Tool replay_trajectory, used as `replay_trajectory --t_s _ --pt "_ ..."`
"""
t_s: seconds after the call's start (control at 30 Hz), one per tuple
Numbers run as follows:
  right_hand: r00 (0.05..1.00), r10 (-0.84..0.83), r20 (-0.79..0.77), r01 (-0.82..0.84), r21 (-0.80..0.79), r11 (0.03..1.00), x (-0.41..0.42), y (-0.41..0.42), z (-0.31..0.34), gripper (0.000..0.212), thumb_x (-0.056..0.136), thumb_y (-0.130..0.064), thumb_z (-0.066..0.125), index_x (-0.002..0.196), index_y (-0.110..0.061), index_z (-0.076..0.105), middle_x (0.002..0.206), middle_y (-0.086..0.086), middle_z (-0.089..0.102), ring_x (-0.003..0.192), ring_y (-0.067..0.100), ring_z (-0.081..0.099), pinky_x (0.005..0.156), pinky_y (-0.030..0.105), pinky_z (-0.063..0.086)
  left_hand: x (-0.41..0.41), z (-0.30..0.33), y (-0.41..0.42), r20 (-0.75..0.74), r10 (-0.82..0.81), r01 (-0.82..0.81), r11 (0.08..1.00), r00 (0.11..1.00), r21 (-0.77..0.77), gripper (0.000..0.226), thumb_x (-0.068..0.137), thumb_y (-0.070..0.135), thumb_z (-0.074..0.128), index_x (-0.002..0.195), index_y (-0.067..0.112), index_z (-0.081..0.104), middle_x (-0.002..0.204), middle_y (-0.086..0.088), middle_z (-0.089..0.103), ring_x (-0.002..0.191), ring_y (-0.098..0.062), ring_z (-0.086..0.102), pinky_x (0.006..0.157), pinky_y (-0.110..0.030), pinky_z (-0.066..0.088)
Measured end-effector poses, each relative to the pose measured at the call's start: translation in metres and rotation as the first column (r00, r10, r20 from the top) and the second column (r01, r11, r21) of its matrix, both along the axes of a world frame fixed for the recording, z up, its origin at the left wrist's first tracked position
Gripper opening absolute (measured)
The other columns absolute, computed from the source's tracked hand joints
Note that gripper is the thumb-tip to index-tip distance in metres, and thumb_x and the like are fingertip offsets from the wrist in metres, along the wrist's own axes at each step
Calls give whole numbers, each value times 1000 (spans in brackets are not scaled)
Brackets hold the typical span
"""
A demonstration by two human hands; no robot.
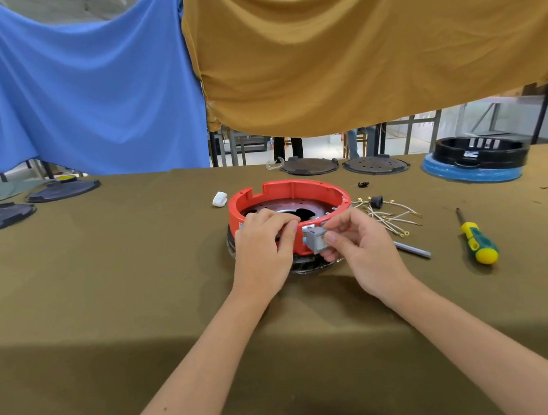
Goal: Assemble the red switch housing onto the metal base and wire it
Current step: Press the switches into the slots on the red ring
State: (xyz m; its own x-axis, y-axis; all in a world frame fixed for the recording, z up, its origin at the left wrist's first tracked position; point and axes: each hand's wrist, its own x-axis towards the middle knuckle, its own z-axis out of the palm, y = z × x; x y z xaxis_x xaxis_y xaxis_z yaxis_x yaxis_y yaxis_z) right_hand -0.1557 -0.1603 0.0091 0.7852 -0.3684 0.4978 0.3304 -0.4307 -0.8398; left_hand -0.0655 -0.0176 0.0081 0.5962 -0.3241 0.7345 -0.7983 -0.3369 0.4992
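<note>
A red ring-shaped housing [298,189] sits on a round metal base [307,267] in the middle of the table. My left hand [263,243] grips the housing's near rim, fingers curled over its edge. My right hand [356,245] pinches a small grey switch block [316,241] against the outside of the red rim at the front. A bundle of pale wires [391,218] with ring terminals lies just right of the housing, beside a small black part [376,201].
A yellow-and-green screwdriver [477,241] and a grey rod [414,249] lie to the right. A white piece [220,199] sits behind left of the housing. Dark round plates [309,165] line the far edge; a black housing on a blue base [474,162] stands far right.
</note>
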Motion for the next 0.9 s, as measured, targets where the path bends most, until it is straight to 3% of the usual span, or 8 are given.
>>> replay_trajectory --t_s 0.17,0.47,0.73,0.83,0.9 --pt "999 -33 27 34 -32 999 1 1 -1 19 94 2 61 93 -17 60 85 7 68 70 18 70 64 26 59 -1 1 1 30 -13 13 1000 999 6 14 96 20 63 105 21 74 99 5 66 97 -18 54 86 -43 41" --pt "992 -113 59 120 -132 984 -1 1 -2 14 93 -7 64 94 -21 63 82 -6 68 73 10 66 66 25 56 -4 1 2 64 -47 44 998 997 41 18 94 25 64 109 21 74 100 5 65 98 -18 54 88 -45 41" --pt "974 -197 111 220 -265 939 2 0 -3 10 90 -9 68 91 -19 64 82 -11 63 81 1 58 70 8 42 -8 2 3 42 -86 84 995 995 53 28 91 37 63 111 21 73 100 6 64 98 -14 53 91 -43 40" --pt "955 -256 147 293 -354 888 2 0 -3 13 90 -14 69 99 -21 62 94 -12 59 92 3 51 80 9 38 -8 2 2 46 -77 74 995 996 61 27 91 37 63 110 21 73 100 6 64 98 -14 53 90 -43 40" --pt "944 -289 157 329 -429 841 3 0 -1 27 91 -18 68 117 -21 61 115 -10 54 113 7 40 95 12 31 -8 3 2 36 -75 73 996 997 51 29 90 38 59 108 20 73 100 6 65 96 -14 54 90 -42 41"
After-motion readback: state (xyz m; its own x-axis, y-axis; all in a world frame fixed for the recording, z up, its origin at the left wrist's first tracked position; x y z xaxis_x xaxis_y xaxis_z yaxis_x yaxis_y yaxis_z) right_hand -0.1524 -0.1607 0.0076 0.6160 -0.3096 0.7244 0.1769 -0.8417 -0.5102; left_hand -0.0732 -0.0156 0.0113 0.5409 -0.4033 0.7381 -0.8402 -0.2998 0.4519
